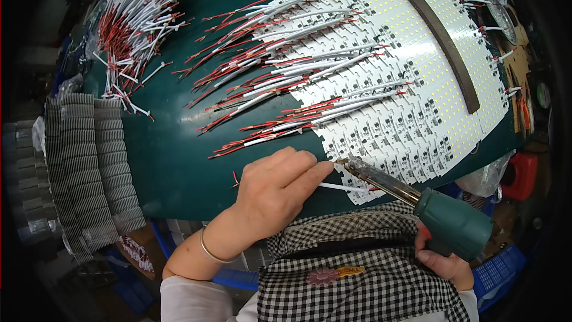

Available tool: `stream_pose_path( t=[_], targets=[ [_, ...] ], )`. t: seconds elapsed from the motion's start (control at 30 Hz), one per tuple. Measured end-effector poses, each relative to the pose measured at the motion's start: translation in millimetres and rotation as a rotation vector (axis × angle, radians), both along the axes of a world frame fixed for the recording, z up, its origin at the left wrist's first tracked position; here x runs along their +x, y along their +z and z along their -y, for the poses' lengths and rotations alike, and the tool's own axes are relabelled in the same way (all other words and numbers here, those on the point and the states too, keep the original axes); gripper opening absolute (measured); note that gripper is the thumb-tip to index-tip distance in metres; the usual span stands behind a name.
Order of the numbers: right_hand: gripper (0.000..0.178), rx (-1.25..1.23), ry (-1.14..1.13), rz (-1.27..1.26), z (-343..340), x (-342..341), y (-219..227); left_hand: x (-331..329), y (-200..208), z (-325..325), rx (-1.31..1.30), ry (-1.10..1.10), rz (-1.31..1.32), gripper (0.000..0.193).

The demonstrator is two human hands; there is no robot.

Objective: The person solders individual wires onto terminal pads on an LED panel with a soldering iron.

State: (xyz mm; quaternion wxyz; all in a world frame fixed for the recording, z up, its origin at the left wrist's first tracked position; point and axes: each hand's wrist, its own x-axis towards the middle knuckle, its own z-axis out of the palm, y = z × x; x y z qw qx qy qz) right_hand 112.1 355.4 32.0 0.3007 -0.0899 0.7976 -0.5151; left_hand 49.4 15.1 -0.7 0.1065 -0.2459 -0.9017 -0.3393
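Note:
My left hand (277, 188) is closed in a pinch at the near left edge of the white circuit boards (381, 137). What sits between its fingertips is too small to make out. A white cable (342, 187) with red wire ends passes beneath this hand and comes out on both sides. My right hand (444, 265) grips a green-handled soldering gun (456, 223). The gun's metal tip meets the boards right beside my left fingertips. Several rows of white cables with red and dark wire ends (310, 74) lie across the boards, their free ends pointing left.
A dark curved bar (435, 36) lies over the yellow-dotted part of the boards. On the green table (161, 155), a heap of red and white wires (140, 24) lies at the far left. Stacks of grey ridged parts (77, 167) stand left; orange-handled pliers (524, 110) are at right.

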Motion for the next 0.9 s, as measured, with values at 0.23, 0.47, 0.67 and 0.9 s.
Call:
stream_pose_path(
  t=[0.23, 0.47, 0.67, 0.9],
  targets=[
    [0.041, 0.087, -0.022, 0.054, -3, 3, 3, 1, 0, -2, -0.027, 0.004, -0.040, 0.032],
    [0.063, -0.311, -0.633, 0.146, 22, -1, 21, -1, 2, -4, -0.045, -0.010, -0.057, 0.033],
    [0.067, -0.377, -0.660, 0.167, 30, -11, 26, 1, -2, -1, -0.076, -0.014, -0.127, 0.025],
    [0.067, -0.413, -0.683, 0.106, 25, -10, 23, 9, 41, -18, -0.228, 0.044, 0.085, 0.044]
  ],
)
